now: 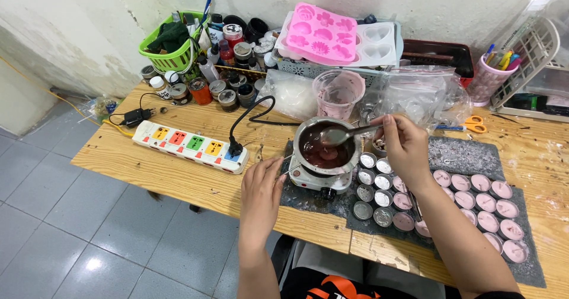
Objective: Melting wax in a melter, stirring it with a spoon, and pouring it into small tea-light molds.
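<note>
Your left hand (259, 193) lies nearest, at the near edge of the pale wooden table (172, 171), fingers together and curled against a thin stick beside the small white electric hotplate (317, 179). Your right hand (405, 146) pinches the handle of a metal spoon (338, 135), its bowl held over the round metal pot of dark reddish-brown melt (325, 148) sitting on that hotplate.

Progress, as I judge it — the small round tins filled with pink wax (487, 207) toward the right edge look poured; the empty silver tins (372, 183) just beside the pot remain. Melt is not yet fully liquid — lumps show.

Around: the black cord (252, 116) runs from the white power strip with coloured sockets (189, 145) across toward the pot; a clear plastic cup with pink residue (338, 91) and crumpled clear bags (415, 97) crowd behind it. A pink silicone mould (323, 33) rests at the back edge.
</note>
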